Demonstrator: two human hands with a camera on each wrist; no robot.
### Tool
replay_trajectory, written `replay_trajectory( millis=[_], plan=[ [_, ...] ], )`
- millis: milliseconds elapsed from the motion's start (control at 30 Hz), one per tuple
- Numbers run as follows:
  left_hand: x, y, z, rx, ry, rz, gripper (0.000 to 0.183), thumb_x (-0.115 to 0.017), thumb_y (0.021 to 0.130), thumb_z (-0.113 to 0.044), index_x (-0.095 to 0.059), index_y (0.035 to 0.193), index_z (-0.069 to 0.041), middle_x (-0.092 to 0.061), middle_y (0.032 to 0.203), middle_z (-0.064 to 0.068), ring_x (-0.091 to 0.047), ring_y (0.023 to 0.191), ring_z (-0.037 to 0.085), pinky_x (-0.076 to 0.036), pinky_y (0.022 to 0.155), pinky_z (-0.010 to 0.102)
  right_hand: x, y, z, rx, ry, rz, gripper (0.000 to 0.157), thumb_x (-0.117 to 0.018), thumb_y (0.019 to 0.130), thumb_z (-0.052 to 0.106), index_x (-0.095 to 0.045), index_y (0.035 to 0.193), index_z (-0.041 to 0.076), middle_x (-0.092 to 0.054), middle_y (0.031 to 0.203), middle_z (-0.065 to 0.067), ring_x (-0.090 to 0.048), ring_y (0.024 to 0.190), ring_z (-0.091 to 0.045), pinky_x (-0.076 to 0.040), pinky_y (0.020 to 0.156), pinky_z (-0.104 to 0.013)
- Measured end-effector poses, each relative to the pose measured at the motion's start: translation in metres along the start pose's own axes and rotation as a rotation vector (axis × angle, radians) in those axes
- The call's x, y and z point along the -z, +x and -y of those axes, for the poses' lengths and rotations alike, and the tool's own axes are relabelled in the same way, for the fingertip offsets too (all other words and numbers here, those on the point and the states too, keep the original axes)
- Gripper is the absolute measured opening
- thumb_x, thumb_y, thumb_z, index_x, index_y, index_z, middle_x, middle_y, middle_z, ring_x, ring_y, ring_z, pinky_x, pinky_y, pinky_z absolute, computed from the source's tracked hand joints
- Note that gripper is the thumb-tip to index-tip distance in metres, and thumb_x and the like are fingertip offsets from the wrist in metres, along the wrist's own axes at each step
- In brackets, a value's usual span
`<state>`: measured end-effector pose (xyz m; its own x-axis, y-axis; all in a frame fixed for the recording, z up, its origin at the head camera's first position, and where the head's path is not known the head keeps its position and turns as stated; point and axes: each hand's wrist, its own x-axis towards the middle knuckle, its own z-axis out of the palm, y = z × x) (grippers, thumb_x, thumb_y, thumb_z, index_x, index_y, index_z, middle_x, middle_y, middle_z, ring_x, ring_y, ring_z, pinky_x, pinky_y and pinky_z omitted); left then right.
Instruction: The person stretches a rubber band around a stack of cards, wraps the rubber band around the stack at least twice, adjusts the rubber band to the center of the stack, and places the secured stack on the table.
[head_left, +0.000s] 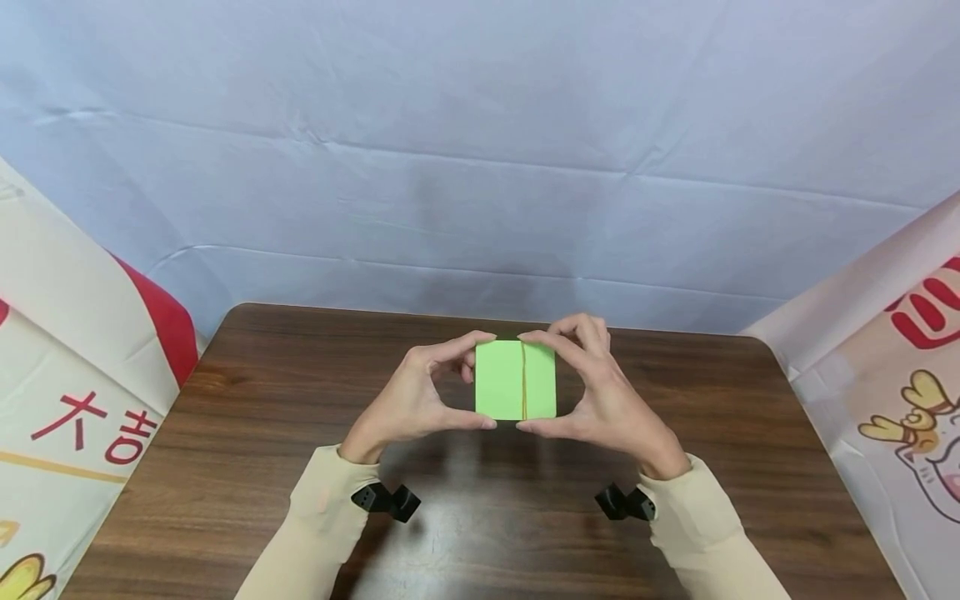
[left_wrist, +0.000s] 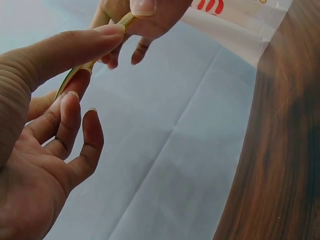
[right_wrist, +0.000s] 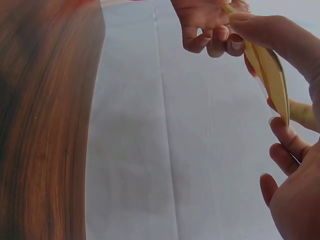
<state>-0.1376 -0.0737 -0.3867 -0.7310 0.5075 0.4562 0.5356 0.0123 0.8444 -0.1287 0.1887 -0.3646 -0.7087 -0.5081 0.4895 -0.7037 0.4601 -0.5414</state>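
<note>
A bright green square stack of paper [head_left: 498, 381] is held up over the table between both hands. Around it, right of its middle, runs a thin tan rubber band [head_left: 524, 383]. My left hand [head_left: 411, 393] pinches the left part, thumb on the near edge and index finger on the far edge. On the other side my right hand [head_left: 609, 398] grips it the same way. Seen edge-on in the right wrist view, the stack [right_wrist: 274, 80] is thin and slightly bowed, with layers parting. Only a narrow edge of the stack [left_wrist: 128, 19] shows in the left wrist view.
Below lies a dark wooden table [head_left: 247, 450] with rounded far corners. A pale blue-grey cloth [head_left: 480, 167] hangs behind it. Printed cloths flank it, the left one [head_left: 67, 367] with red characters and the right one [head_left: 885, 392] with cartoon figures. Black wrist devices [head_left: 386, 502] sit at both cuffs.
</note>
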Motion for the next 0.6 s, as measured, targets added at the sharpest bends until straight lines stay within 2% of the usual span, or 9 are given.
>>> replay_trajectory(
  millis=[267,600],
  plan=[
    [0.0005,0.0007,-0.0011,-0.015,0.004,0.022,0.082,-0.096,0.065,-0.004,-0.059,0.139,-0.006,-0.063,0.098,0.001,-0.056,0.086,0.019,-0.053,0.077,0.034,-0.0033,0.0004,0.0017,0.039,0.023,-0.002,0.093,-0.101,0.055,0.02,-0.061,0.138,0.013,-0.039,0.116,-0.008,-0.032,0.111,-0.025,-0.03,0.09,-0.054],
    [0.0018,0.0009,-0.0012,-0.017,0.006,0.018,0.081,-0.096,0.066,-0.005,-0.059,0.138,-0.005,-0.063,0.095,0.001,-0.056,0.085,0.019,-0.053,0.075,0.033,-0.0062,0.0013,0.0043,0.001,-0.019,-0.004,0.095,-0.102,0.055,0.028,-0.06,0.139,0.016,-0.037,0.116,-0.008,-0.03,0.113,-0.029,-0.034,0.091,-0.054]
  ],
)
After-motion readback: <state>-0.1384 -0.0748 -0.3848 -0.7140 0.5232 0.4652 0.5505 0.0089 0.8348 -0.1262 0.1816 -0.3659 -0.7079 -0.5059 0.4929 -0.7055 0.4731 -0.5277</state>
